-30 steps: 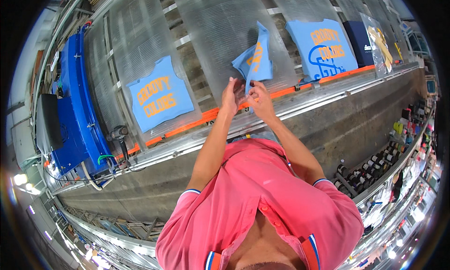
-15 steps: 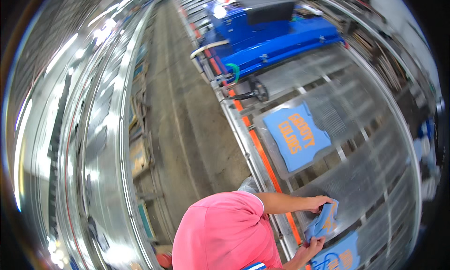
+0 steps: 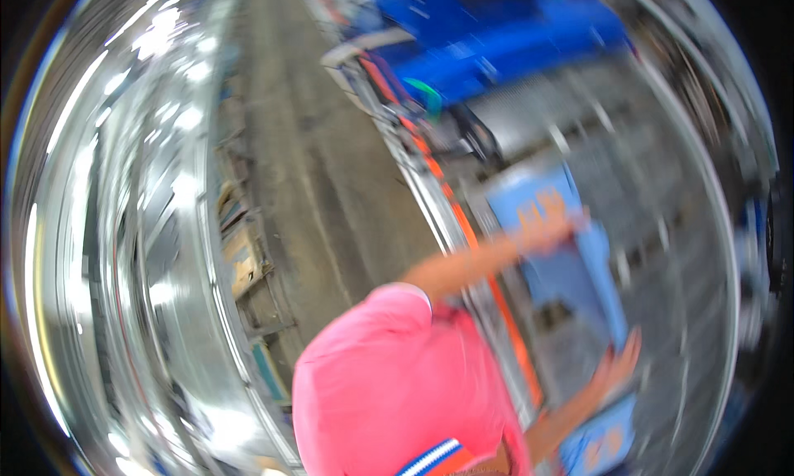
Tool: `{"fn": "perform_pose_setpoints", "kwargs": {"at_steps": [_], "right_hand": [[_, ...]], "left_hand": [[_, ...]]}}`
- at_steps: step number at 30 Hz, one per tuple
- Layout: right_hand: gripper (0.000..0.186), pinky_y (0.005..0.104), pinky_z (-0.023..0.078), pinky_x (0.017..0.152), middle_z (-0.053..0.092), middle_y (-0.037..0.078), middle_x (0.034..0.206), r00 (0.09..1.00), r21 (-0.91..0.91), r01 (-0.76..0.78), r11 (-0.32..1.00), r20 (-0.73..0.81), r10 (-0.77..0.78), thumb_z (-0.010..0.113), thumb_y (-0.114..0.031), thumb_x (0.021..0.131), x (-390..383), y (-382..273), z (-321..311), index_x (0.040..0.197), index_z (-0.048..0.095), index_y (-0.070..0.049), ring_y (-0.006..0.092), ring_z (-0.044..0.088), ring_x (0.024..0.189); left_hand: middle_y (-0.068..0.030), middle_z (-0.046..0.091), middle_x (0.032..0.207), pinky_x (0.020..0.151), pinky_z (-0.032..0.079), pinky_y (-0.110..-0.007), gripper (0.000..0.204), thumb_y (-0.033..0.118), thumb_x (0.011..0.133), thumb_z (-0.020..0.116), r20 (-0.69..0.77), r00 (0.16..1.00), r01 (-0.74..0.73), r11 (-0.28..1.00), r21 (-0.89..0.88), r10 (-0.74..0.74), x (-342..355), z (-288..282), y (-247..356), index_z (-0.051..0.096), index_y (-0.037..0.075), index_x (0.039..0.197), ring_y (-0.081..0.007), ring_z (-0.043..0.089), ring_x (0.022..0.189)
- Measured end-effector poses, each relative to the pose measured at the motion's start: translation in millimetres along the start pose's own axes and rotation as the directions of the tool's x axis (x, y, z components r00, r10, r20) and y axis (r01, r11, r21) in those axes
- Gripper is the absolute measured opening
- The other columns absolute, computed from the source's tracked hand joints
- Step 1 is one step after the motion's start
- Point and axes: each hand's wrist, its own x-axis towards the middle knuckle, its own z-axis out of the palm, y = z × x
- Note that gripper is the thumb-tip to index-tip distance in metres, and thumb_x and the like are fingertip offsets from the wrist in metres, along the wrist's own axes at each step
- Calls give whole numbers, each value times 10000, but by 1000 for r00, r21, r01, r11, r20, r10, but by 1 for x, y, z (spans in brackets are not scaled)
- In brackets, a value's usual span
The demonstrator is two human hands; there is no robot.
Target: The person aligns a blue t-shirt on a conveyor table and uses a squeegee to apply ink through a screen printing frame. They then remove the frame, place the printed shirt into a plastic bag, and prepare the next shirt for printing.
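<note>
**A:** A worker in a pink shirt [image 3: 389, 377] leans over a long grey surface [image 3: 662, 228], both arms stretched out to a blue cloth [image 3: 579, 269] lying on it. Where are the hands?

**B:** The left hand [image 3: 556, 229] sits at the far edge of the blue cloth, by its orange print. The right hand [image 3: 620, 362] sits at the near edge of the same cloth. The frame is heavily blurred.

**A:** Gripping it, or just flat on it?

**B:** Cannot tell for either. The left hand is a smear against the fabric; the right shows fingers [image 3: 633, 341] pointing up along the cloth's edge, but whether they pinch it is lost in the blur.

**A:** And the cloth itself?

**B:** Spread out on the grey surface, just inside the orange strip [image 3: 513, 335] that runs along the surface's edge, between the two hands.

**A:** Anything else around?

**B:** A second blue piece with orange print [image 3: 602, 443] lies nearer, at the lower edge, just beside the right forearm. A blue machine [image 3: 513, 46] stands at the far end of the surface. To the left, bare concrete floor [image 3: 314, 170], and beyond it shelving with boxes [image 3: 244, 261].
</note>
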Motion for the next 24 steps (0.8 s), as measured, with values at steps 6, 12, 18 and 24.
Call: {"fn": "perform_pose_setpoints", "kwargs": {"at_steps": [6, 12, 18, 24], "right_hand": [[258, 327, 535, 783, 618, 56, 1057, 788, 910, -326, 256, 111, 606, 624, -147, 903, 110, -74, 21, 1128, 629, -21, 132, 574, 911], [187, 323, 541, 757, 643, 46, 986, 664, 827, -523, 206, 243, 707, 646, -125, 883, 58, -86, 86, 1053, 655, -47, 129, 606, 871], [204, 318, 578, 662, 615, 52, 925, 478, 662, -738, 131, 376, 794, 627, -20, 859, -33, -76, 206, 1061, 637, 4, 133, 593, 788], [223, 317, 572, 593, 621, 96, 860, 349, 535, -824, 184, 225, 910, 650, -23, 832, -69, -87, 241, 1045, 623, 36, 163, 613, 780]], "left_hand": [[-59, 646, 894, 742, 577, -383, 186, 206, 873, 651, -5, 924, -382, 921, -77, 383, 15, -23, 152, 634, 27, 922, -192, 643, 828], [-109, 668, 975, 691, 566, -325, 252, 105, 833, 687, -58, 948, -301, 942, 152, 312, 21, -81, 123, 634, -29, 1040, -184, 653, 833], [-91, 667, 918, 591, 559, -313, 211, 57, 825, 673, -355, 928, 7, 948, 319, 112, 23, -189, 0, 639, -46, 1007, -172, 638, 753], [-185, 670, 901, 640, 533, -391, 294, 100, 762, 728, -439, 853, 186, 623, 760, 281, 11, -212, -26, 624, -73, 976, -301, 645, 720]]}}
